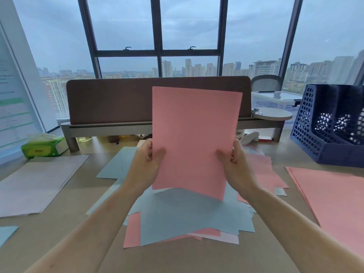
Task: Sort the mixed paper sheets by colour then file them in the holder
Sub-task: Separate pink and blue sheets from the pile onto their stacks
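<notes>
view: head | one wide-angle camera | faces forward and slightly down | close over desk point(177, 259), window point(126, 22) beyond

Upright at centre: a plain salmon-pink rectangular paper sheet point(195, 138). Beneath it, a loose pile of paper sheets point(187, 213) mixes salmon pink, grey-blue and a little pale lilac. Left: a stack of pale lilac-white paper point(37, 186). Right: a stack of salmon-pink paper point(331, 198). The navy-blue plastic file holder point(315, 134) has square-grid lattice walls. The soft tissue pack point(43, 146) is lime green, the felt desk divider point(118, 99) brown and the wooden desk top point(177, 261) pale tan.
</notes>
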The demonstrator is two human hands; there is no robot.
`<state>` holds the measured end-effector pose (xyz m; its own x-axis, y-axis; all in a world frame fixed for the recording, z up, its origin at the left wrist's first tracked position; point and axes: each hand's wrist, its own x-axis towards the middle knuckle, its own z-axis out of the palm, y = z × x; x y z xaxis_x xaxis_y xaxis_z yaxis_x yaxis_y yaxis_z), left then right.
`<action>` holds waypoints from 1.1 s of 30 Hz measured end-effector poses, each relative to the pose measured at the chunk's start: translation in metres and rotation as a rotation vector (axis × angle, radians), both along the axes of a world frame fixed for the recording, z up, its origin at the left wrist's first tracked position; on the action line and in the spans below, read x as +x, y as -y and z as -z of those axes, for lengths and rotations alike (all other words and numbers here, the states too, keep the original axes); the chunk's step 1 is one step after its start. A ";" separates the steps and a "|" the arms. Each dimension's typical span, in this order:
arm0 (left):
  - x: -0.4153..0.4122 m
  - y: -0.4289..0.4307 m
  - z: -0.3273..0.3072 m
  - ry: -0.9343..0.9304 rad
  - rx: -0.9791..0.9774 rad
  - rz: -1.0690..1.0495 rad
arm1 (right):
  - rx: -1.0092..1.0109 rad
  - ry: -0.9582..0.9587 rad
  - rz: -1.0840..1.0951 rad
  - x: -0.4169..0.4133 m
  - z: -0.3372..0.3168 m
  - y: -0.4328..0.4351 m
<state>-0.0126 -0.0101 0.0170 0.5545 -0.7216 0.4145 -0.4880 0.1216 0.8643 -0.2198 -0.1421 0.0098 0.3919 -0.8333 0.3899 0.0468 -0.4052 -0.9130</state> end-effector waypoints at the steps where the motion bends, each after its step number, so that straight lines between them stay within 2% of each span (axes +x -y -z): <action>1: 0.000 0.002 0.002 0.122 0.039 -0.044 | 0.017 -0.020 0.009 -0.004 0.001 0.000; 5: -0.021 0.021 -0.021 0.504 0.210 -0.096 | -0.042 -0.248 0.162 -0.035 -0.012 0.016; 10: -0.085 0.075 -0.045 0.696 0.578 0.000 | 0.004 -0.467 0.334 -0.122 -0.028 0.051; 12: -0.123 0.095 -0.042 0.767 0.640 0.070 | 0.019 -0.573 0.400 -0.166 -0.030 0.055; 17: -0.216 0.144 -0.014 0.711 0.624 0.242 | 0.090 -0.713 0.533 -0.277 -0.023 0.063; 22: -0.289 0.176 0.018 0.637 0.615 0.311 | 0.139 -0.781 0.660 -0.350 -0.003 0.068; 27: -0.324 0.196 0.042 0.629 0.648 0.276 | 0.148 -0.787 0.702 -0.374 0.019 0.091; 33: -0.327 0.206 0.055 0.774 0.686 0.204 | 0.083 -0.849 0.723 -0.376 0.040 0.115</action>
<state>-0.3393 -0.2160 -0.0384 0.1546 -0.9854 0.0707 -0.9615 -0.1336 0.2402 -0.5960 -0.2573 -0.0301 -0.0827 -0.9839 0.1584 -0.8265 -0.0210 -0.5625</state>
